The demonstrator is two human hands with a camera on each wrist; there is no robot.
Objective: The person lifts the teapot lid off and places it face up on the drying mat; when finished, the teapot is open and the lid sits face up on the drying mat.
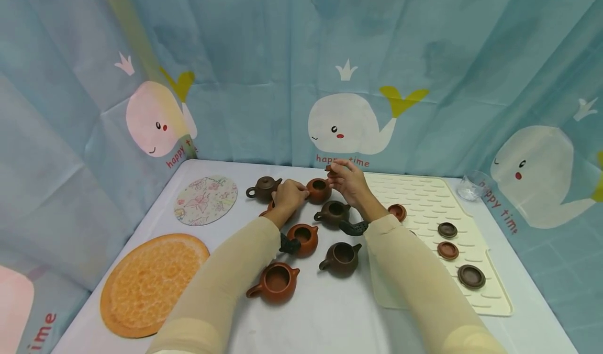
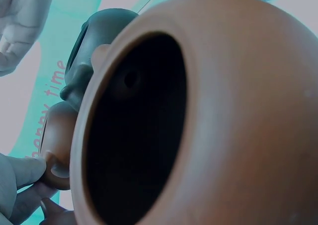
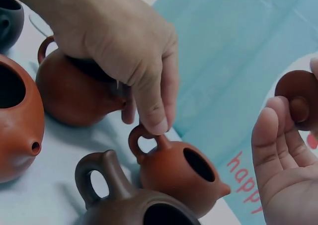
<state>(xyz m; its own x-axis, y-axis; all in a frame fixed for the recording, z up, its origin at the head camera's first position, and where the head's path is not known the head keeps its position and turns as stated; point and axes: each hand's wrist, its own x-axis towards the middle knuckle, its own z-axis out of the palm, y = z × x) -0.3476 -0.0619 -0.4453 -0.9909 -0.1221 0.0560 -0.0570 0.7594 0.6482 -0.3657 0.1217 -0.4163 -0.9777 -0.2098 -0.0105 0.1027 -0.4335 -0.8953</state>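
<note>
At the back of the table, my left hand point(image 1: 289, 194) pinches the handle of a small red-brown clay teapot point(image 1: 319, 191). That teapot stands lidless, its spout pointing right. Just right of it my right hand point(image 1: 349, 184) holds a small round teapot lid point(image 3: 298, 96) up in the air, thumb and fingers on it. The lid's knob shows in the right wrist view. A dark lidless teapot point(image 1: 334, 213) stands just in front. Another red-brown teapot point(image 3: 74, 93) sits under my left hand, partly hidden by it. A large red-brown teapot point(image 2: 238, 111) fills the left wrist view.
A dark teapot point(image 1: 265, 188) with its lid on stands back left. More lidless teapots point(image 1: 278, 282) stand nearer. Several lids point(image 1: 447, 250) lie on the cream mat point(image 1: 424, 191) at right, beside a clear glass point(image 1: 472, 187). Two round mats point(image 1: 153, 286) lie at left.
</note>
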